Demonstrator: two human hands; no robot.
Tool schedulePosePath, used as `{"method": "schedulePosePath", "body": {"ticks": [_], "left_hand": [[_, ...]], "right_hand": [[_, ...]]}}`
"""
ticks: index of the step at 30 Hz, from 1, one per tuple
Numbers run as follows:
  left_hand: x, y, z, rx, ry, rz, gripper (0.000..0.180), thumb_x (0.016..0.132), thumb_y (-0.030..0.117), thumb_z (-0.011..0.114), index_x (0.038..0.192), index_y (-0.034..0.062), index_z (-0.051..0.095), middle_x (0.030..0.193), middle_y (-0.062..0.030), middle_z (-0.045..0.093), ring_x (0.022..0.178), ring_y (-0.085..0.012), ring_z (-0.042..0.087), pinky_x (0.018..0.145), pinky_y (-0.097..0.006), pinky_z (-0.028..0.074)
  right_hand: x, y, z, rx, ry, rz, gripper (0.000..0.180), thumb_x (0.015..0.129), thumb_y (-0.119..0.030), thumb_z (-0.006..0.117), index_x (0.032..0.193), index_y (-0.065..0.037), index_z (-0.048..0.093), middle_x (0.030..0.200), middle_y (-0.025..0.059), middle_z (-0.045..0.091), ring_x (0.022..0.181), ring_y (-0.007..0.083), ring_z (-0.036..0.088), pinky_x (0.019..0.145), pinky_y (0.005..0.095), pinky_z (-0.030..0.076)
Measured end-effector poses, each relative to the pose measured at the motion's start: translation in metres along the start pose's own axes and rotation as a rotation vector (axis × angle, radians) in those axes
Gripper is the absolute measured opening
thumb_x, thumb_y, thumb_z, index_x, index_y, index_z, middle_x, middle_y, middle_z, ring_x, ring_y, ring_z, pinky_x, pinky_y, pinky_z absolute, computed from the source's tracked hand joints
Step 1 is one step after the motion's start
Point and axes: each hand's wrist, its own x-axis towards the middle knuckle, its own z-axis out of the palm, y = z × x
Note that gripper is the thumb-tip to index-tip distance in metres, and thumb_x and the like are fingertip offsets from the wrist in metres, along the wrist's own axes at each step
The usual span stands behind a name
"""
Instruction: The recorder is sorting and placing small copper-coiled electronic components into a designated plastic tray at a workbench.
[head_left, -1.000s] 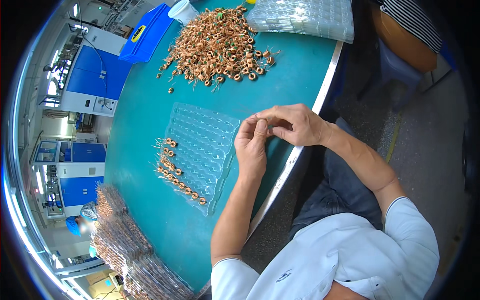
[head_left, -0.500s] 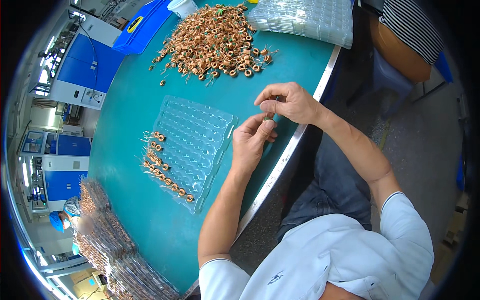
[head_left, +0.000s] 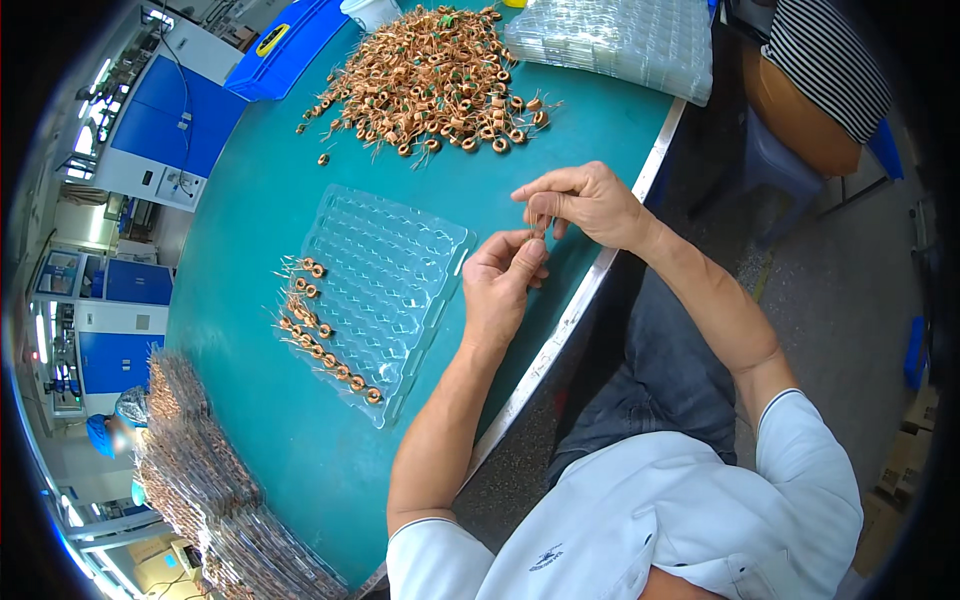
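Note:
My left hand [head_left: 500, 285] is closed in a pinch, thumb against fingers, around a small copper-wound coil [head_left: 537, 236] that is mostly hidden by the fingertips. Just above it, my right hand [head_left: 592, 208] has its thumb and fingers drawn together at the coil's thin wire leads [head_left: 540, 219]. Both hands are over the near edge of the green table. To their left lies a clear plastic tray [head_left: 385, 255] with rows of pockets. Several copper coils [head_left: 316, 348] sit along its left side, their wire ends pointing outward.
A heap of loose coils [head_left: 430, 85] lies at the far side of the green table [head_left: 240, 270]. Stacked clear trays [head_left: 615, 45] stand at far right, beside a seated person [head_left: 800, 90]. Filled trays [head_left: 215, 500] are piled at lower left. A blue bin [head_left: 285, 45] is at far left.
My right hand's fingers have shifted slightly at the wire leads, while my left hand keeps its pinch on the coil. The whole view has moved a little.

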Motion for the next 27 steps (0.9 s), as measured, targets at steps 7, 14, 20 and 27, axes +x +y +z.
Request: {"method": "schedulePosePath", "body": {"ticks": [7, 14, 20, 27], "left_hand": [[-0.002, -0.002, 0.000, -0.023, 0.044, 0.001, 0.020, 0.094, 0.017, 0.068, 0.103, -0.0010, 0.066, 0.084, -0.0058, 0.067, 0.069, -0.0111, 0.060, 0.061, -0.024, 0.047], [0.000, 0.000, -0.009, -0.156, 0.172, 0.031, 0.023, 0.094, 0.015, 0.066, 0.110, -0.0030, 0.065, 0.087, -0.0071, 0.068, 0.072, -0.0117, 0.063, 0.064, -0.024, 0.051], [-0.005, 0.007, -0.032, -0.155, 0.159, 0.090, 0.027, 0.097, 0.018, 0.062, 0.113, -0.0024, 0.066, 0.090, -0.0048, 0.068, 0.071, -0.0099, 0.062, 0.063, -0.023, 0.050], [-0.021, -0.001, -0.073, 0.424, 0.182, 0.524, 0.019, 0.088, 0.005, 0.062, 0.105, -0.0018, 0.068, 0.091, -0.0190, 0.067, 0.081, -0.0326, 0.066, 0.072, -0.039, 0.053]], "right_hand": [[-0.003, 0.010, 0.001, -0.072, 0.052, -0.008, 0.019, 0.094, -0.015, 0.066, 0.105, 0.000, 0.072, 0.078, 0.0045, 0.068, 0.060, 0.0065, 0.061, 0.051, 0.0205, 0.049], [-0.001, 0.003, 0.017, -0.026, 0.133, 0.041, 0.025, 0.092, -0.017, 0.069, 0.107, 0.003, 0.062, 0.079, 0.0041, 0.066, 0.064, 0.0063, 0.059, 0.050, 0.0203, 0.047], [0.030, -0.019, 0.048, -0.299, -0.101, 0.103, 0.016, 0.091, -0.019, 0.067, 0.093, -0.004, 0.070, 0.078, 0.0001, 0.067, 0.064, 0.0053, 0.057, 0.053, 0.0213, 0.047], [0.171, -0.027, 0.176, -0.362, -0.327, -0.075, 0.018, 0.093, -0.019, 0.062, 0.089, -0.003, 0.068, 0.080, 0.0022, 0.069, 0.065, 0.0063, 0.056, 0.049, 0.0235, 0.045]]}}
